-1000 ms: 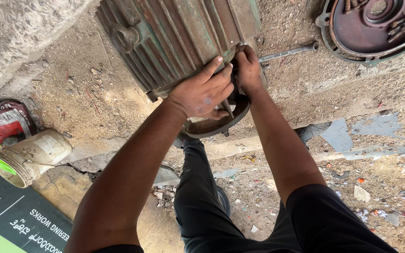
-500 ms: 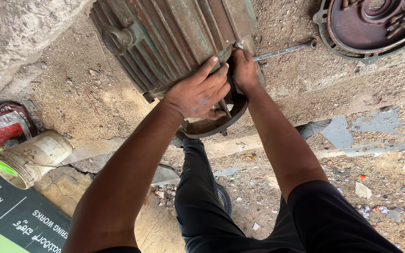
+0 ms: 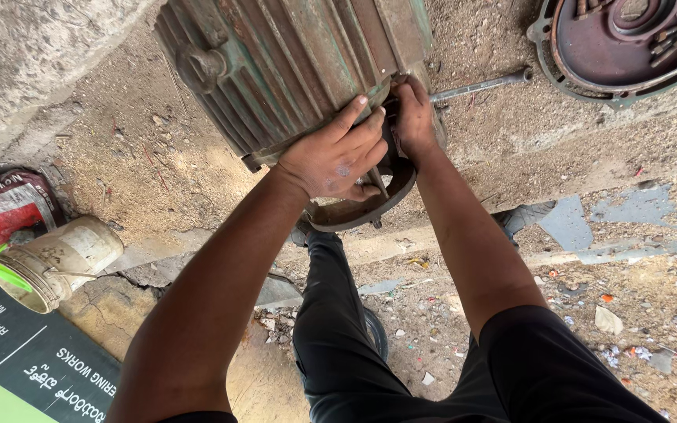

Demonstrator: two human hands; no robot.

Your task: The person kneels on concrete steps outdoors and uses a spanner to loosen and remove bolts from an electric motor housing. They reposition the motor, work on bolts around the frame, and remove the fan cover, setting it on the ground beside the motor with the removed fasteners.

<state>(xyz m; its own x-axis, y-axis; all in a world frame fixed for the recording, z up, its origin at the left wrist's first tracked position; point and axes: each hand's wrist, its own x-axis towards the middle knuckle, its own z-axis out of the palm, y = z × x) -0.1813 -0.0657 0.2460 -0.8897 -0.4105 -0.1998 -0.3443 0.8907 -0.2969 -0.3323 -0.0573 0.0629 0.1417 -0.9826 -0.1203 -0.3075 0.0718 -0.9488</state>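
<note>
motor housing (image 3: pixel 291 70) lain on ground at top centre | left hand (image 3: pixel 334 157) and right hand (image 3: pixel 414 117) placed at its near end, side by side | long bolt (image 3: pixel 479 84) right of it | end cover (image 3: pixel 628 43) far right | bucket (image 3: pixel 56 262) tipped at left, signboard (image 3: pixel 25 360) before it
</note>
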